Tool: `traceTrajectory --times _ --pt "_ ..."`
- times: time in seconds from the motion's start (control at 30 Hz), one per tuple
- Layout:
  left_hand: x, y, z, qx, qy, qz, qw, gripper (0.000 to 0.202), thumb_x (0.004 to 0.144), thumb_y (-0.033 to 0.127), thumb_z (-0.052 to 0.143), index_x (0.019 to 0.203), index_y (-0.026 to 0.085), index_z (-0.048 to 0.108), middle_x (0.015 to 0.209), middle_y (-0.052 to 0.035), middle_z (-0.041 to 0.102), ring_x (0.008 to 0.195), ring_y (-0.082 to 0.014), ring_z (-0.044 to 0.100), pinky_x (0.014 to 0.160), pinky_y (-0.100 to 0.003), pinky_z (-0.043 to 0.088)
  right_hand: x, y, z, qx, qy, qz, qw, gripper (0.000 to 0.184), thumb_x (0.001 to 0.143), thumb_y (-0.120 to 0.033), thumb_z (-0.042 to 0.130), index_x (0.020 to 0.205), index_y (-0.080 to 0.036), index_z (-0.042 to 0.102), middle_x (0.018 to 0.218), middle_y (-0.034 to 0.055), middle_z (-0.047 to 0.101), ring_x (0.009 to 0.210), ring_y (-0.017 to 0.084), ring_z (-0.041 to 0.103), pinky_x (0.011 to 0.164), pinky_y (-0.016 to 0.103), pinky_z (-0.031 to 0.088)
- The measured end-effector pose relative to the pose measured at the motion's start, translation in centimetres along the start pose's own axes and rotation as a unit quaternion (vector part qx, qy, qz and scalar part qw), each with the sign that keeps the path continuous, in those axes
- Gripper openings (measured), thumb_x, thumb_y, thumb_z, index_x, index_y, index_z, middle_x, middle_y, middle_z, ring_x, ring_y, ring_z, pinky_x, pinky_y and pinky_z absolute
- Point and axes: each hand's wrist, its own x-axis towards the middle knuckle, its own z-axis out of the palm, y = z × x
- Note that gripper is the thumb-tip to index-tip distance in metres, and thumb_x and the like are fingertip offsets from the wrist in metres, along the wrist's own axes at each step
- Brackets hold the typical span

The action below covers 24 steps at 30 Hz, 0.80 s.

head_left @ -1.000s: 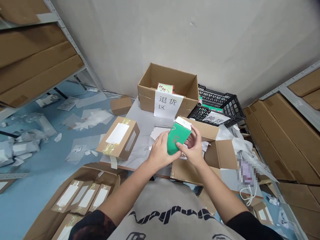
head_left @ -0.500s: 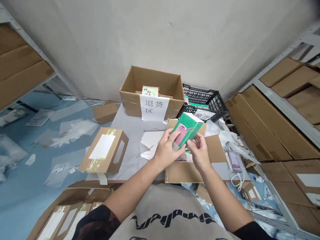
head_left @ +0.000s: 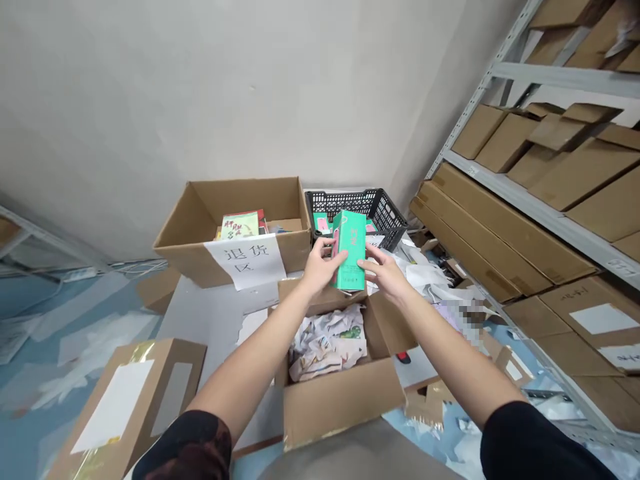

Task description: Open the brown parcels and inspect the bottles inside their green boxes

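Between my two hands a green product box [head_left: 353, 250] with pink print is held upright, just in front of the black plastic crate [head_left: 395, 220]. My left hand [head_left: 323, 265] grips its left side, thumb across the front. On its right side my right hand [head_left: 383, 270] presses with thumb and fingers. Similar green boxes [head_left: 321, 223] lie inside the crate. Below my hands an open cardboard carton [head_left: 345, 400] holds crumpled paper [head_left: 327, 340] with a small green patch showing.
A larger cardboard box [head_left: 170, 233] with a paper sign [head_left: 246, 261] stands left of the crate, flat packs inside it. At lower left sits a taped carton [head_left: 165, 373]. Metal shelving [head_left: 550, 193] with cartons rises on the right. Paper scraps litter the blue floor [head_left: 30, 393].
The green box has been turned to another face and moved forward, away from my body, to the black crate. My hands still hold it, and the carton beneath has come into view.
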Motion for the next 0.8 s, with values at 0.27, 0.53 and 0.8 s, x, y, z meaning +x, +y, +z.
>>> traceTrajectory --times 0.27,0.53,0.8 --pt "16.7 -2.7 6.1 0.028 0.078 -0.141 0.987 0.033 0.078 0.035 0.070 0.102 0.024 0.050 0.074 0.0029 0.060 0.053 -0.0101 0.055 0.055 -0.023 0.046 17.9 -1.8 -7.7 -0.018 -0.008 0.075 0.997 0.039 0.073 -0.022 0.076 0.109 -0.026 0.063 0.111 0.0043 0.068 0.075 0.017 0.068 0.065 0.040 0.060" --pt "28.4 -9.5 5.9 0.105 0.125 -0.214 0.963 0.029 0.081 0.034 0.063 0.100 0.024 0.043 0.076 0.0027 0.058 0.054 -0.0124 0.056 0.057 -0.027 0.049 31.5 1.8 -9.0 -0.073 -0.006 0.120 0.990 0.022 0.076 -0.020 0.074 0.095 -0.021 0.062 0.090 0.0010 0.071 0.065 0.013 0.065 0.061 0.032 0.058" --pt "32.0 -17.5 4.8 0.259 0.103 -0.247 0.928 0.023 0.082 0.023 0.058 0.101 0.017 0.048 0.087 -0.0095 0.064 0.084 -0.0225 0.066 0.078 -0.036 0.052 37.6 9.4 -9.7 -0.131 -0.021 0.156 0.979 0.027 0.068 -0.018 0.080 0.089 -0.016 0.063 0.057 -0.0026 0.062 0.048 0.011 0.054 0.049 0.025 0.049"
